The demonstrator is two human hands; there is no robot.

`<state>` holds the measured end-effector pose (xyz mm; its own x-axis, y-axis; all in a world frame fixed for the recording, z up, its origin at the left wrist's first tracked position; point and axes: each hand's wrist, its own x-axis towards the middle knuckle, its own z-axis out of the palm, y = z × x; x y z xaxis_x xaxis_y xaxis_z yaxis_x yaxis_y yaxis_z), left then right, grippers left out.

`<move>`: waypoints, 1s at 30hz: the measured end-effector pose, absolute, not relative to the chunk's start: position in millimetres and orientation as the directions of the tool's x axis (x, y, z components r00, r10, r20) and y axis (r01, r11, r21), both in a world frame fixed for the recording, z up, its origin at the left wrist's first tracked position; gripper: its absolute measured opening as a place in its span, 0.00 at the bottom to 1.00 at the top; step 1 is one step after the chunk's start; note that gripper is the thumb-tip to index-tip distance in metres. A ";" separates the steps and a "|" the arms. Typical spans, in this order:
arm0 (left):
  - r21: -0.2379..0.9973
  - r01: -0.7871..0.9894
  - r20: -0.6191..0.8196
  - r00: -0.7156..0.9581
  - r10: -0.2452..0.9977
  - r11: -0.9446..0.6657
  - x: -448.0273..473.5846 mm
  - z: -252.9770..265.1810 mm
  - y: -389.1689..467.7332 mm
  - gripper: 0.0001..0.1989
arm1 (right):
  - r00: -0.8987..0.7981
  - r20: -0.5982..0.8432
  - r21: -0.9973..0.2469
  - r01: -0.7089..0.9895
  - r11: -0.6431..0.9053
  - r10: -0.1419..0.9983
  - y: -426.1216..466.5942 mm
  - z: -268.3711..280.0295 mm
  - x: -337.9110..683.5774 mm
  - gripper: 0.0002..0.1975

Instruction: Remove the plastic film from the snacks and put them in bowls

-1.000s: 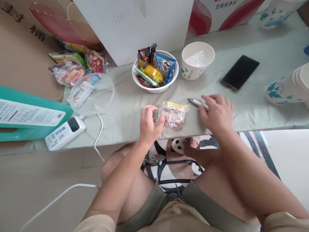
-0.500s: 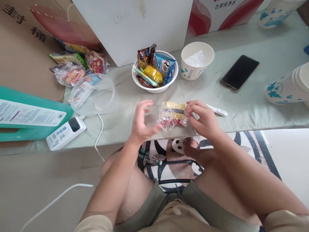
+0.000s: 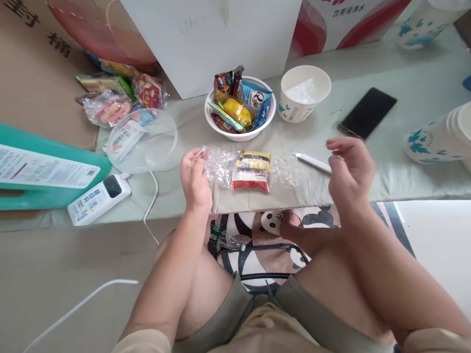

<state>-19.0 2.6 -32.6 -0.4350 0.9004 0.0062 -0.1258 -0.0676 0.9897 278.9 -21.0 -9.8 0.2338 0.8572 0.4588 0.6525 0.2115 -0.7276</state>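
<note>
A snack packet with yellow, white and red parts and a barcode lies near the table's front edge. Clear plastic wrap spreads out from both of its sides. My left hand is closed on the wrap's left end. Off to the right, my right hand is apart from the wrap, thumb and fingers parted and loosely bent, with nothing visible in it. Close by that hand lies a slim white pen-shaped cutter, its right end hidden behind the thumb.
Behind the packet stands a white bowl of wrapped snacks, beside a paper cup with clear plastic inside. A phone and stacked cups are at right. Leftward are a clear lid, a power strip and a green jug.
My hands have moved apart, left hand leftward onto the wrap's end, right hand rightward off it. The packet now shows its barcode side, and the wrap is stretched wide.
</note>
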 end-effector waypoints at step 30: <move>0.654 0.732 0.215 0.062 0.975 -0.191 -24.9 -4.6 -29.8 0.25 | -0.352 0.168 -0.280 0.878 0.387 0.921 -39.4 -5.8 224.2 0.18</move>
